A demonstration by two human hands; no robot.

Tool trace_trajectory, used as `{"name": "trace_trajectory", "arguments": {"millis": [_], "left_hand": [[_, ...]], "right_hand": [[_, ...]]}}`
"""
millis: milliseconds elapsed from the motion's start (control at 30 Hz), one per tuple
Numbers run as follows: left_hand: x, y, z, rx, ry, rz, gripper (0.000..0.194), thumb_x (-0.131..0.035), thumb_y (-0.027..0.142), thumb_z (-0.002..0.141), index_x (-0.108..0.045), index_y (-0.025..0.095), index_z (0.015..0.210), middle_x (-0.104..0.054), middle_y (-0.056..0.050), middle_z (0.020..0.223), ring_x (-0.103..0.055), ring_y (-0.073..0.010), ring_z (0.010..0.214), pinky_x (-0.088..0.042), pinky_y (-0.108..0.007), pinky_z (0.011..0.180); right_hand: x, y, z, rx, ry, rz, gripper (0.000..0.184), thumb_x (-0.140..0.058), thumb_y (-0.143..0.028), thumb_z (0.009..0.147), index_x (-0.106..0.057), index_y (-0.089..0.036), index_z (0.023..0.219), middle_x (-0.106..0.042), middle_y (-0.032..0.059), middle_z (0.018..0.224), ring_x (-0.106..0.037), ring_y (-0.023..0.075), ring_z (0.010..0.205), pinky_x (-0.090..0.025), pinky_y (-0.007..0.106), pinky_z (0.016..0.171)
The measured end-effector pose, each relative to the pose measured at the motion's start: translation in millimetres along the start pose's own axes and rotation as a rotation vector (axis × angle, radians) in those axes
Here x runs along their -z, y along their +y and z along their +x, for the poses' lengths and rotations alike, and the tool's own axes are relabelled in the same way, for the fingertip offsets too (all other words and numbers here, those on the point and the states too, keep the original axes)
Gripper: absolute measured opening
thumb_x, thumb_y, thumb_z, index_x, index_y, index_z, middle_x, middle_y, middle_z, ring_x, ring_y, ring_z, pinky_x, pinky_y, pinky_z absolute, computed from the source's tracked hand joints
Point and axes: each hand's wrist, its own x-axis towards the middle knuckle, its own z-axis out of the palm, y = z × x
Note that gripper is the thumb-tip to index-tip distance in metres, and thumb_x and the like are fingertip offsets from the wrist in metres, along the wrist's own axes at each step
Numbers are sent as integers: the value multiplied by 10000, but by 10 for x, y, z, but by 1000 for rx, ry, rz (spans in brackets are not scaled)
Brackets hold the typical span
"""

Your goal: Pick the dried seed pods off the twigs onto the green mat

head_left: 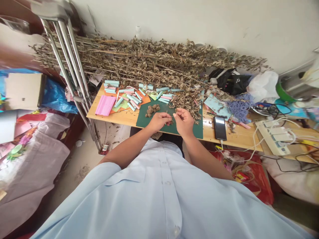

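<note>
Over the green cutting mat [142,118], my left hand [160,121] and my right hand [184,122] meet with fingertips closed in a pinch. A small bit of dried plant shows between them, partly hidden by the fingers. Just beyond my left hand lie several brown clumps of crushed dried leaf [152,110]. A loose heap of dried leaves [185,99] spreads behind and beside my right hand. Small blue and pink paper rolls [133,99] lie on the table left of the mat, with more at its back edge.
Long dried plant stalks [139,59] fill the back of the wooden table [99,109]. A metal crutch [74,66] leans at left, near pink paper [105,105]. To the right are a phone [220,127], blue yarn [240,108] and a power strip [275,134] with trailing cables.
</note>
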Motion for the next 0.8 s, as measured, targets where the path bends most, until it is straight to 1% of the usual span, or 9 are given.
{"name": "trace_trajectory", "arguments": {"millis": [133, 267, 533, 600, 700, 800], "left_hand": [[9, -32, 25, 28, -12, 19, 131, -687, 249, 769, -691, 121, 744, -648, -17, 631, -572, -92, 576, -399, -191, 529], [17, -71, 52, 26, -11, 26, 139, -707, 254, 755, -696, 117, 737, -650, -21, 621, -578, -100, 559, -400, -197, 517], [25, -57, 50, 15, -18, 77, 147, -697, 252, 761, -699, 121, 696, -644, -17, 594, -578, -101, 518, -408, -204, 503], [36, -82, 52, 40, -7, 79, 115, -684, 223, 757, -704, 123, 704, -643, -14, 583, -581, -105, 514, -403, -204, 495], [62, -147, 52, 87, 15, 72, 89, -680, 195, 751, -706, 119, 712, -639, -14, 575, -581, -108, 507, -388, -205, 476], [90, -191, 44, 109, 30, 68, 122, -694, 229, 771, -689, 120, 716, -640, -15, 594, -569, -96, 491, -351, -199, 447]], "right_hand": [[6, 14, -15, 14, 25, 5, 348, -709, -381, 803, -648, -205, 1097, -703, 37, 878, -656, 185, 788, -549, 368, 802], [19, 14, -36, 17, 47, -26, 340, -700, -388, 815, -656, -208, 1099, -710, 41, 892, -661, 185, 793, -550, 375, 822], [2, 12, -63, 20, 83, -22, 323, -704, -382, 810, -653, -211, 1079, -719, 43, 886, -672, 188, 787, -560, 384, 830], [18, 19, -41, 15, 101, -27, 325, -697, -393, 812, -652, -212, 1078, -720, 49, 896, -677, 192, 806, -563, 384, 831], [86, 26, 41, 13, 172, -19, 337, -691, -410, 809, -648, -208, 1074, -717, 53, 902, -679, 197, 823, -569, 387, 827], [165, 24, 128, -2, 189, 8, 370, -711, -417, 791, -646, -204, 1086, -717, 55, 916, -681, 199, 829, -573, 390, 822]]}}
